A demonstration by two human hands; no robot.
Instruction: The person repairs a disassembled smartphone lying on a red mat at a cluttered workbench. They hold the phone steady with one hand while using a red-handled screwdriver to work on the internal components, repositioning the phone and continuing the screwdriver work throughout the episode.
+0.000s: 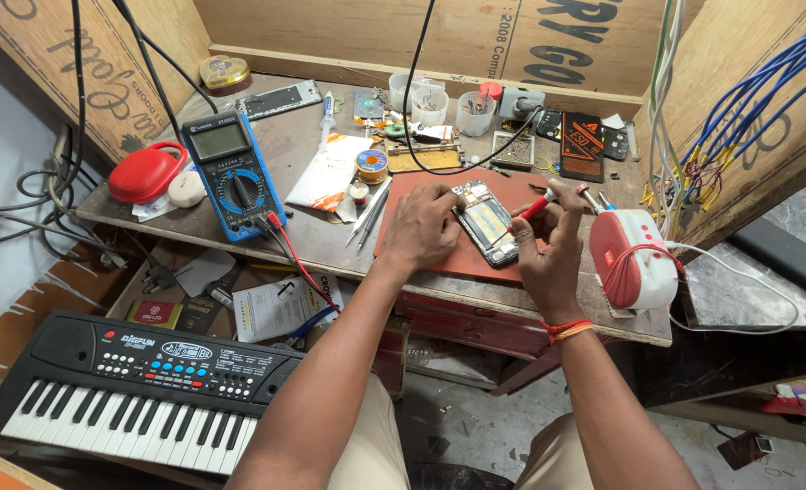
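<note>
Opened phone (486, 231) steadied by left hand (424, 227); right hand (548, 243) angles red screwdriver (532, 210).

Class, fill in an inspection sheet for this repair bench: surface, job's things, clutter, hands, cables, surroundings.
Surface: wooden bench with a red mat.
Job's things: opened phone on the mat; red screwdriver.
Clutter: multimeter, solder reel, tweezers, plastic cups.
Hands: left hand steadies the phone; right hand holds the screwdriver.
Cables: blue wires at right; black leads at left.
Surroundings: keyboard below; red speaker.
</note>
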